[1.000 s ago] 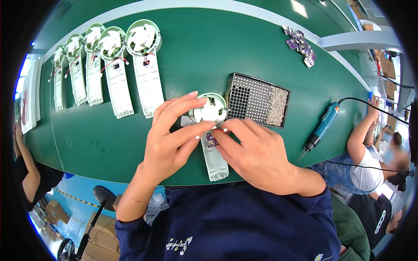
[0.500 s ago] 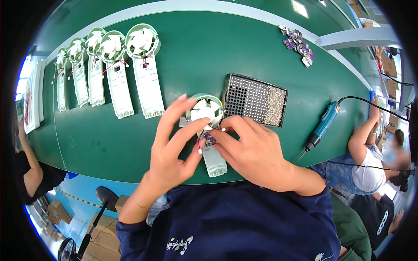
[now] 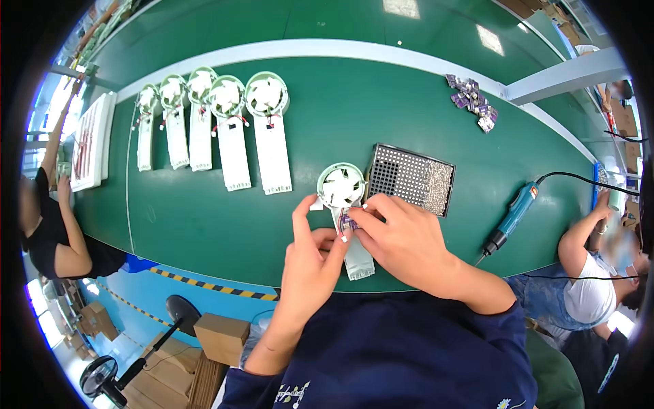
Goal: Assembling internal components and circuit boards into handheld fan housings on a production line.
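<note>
In front of me on the green table lies a pale green handheld fan housing (image 3: 359,264), its round end with white blades (image 3: 342,185) pointing away. My right hand (image 3: 409,240) pinches a small purple circuit board (image 3: 350,221) over the middle of the housing. My left hand (image 3: 308,267) is at the housing's left side, index finger raised near the round end. Its thumb and another bent finger come together beside a white wire plug (image 3: 345,238); what lies between them is hidden. A thin wire runs from the fan to this plug.
Several similar fan units (image 3: 272,153) stand in a row at the left. A black screw tray (image 3: 412,178) sits beyond my right hand, with purple boards (image 3: 471,102) farther back. A teal electric screwdriver (image 3: 512,217) lies at the right. People sit at both sides.
My left hand has drawn back off the fan blades, and its fingers are now closer together near the plug. My right hand stays at the circuit board. The whole view has shifted.
</note>
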Tool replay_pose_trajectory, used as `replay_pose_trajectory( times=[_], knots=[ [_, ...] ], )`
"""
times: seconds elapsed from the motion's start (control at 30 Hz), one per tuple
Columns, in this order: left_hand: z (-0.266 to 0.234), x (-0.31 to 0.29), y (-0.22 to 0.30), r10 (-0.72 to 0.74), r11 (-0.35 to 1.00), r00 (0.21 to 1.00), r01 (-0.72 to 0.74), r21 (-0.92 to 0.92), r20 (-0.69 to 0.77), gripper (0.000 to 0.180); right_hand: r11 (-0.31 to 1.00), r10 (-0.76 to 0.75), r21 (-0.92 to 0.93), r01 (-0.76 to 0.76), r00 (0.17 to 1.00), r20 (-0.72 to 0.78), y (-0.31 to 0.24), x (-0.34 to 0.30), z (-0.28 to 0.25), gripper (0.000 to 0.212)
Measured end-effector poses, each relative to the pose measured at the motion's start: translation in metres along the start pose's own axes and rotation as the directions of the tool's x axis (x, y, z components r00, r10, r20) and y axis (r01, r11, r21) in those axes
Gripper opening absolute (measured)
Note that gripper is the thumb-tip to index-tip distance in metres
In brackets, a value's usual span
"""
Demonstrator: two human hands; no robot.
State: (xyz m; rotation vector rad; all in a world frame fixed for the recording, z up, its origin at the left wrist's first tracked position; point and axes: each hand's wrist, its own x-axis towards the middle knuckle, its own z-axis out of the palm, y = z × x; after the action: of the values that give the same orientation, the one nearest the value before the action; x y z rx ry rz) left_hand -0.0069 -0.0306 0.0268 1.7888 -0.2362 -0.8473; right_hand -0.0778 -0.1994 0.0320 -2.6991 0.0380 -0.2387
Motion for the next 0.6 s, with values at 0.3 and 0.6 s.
replay_pose_trajectory(
  times=[0.3,0.6],
  knots=[
    [0.011,0.003,-0.008,0.023,0.999,0.999,-0.021,0.049,-0.041,0.069,0.999,-0.020,0.027,0.021,0.999,-0.041,0.001,-0.003,0.001,0.024],
    [0.011,0.009,-0.013,-0.064,0.984,0.998,0.060,-0.170,-0.013,0.076,0.948,0.223,0.279,-0.150,0.942,-0.252,0.020,-0.028,-0.031,0.044]
  ],
)
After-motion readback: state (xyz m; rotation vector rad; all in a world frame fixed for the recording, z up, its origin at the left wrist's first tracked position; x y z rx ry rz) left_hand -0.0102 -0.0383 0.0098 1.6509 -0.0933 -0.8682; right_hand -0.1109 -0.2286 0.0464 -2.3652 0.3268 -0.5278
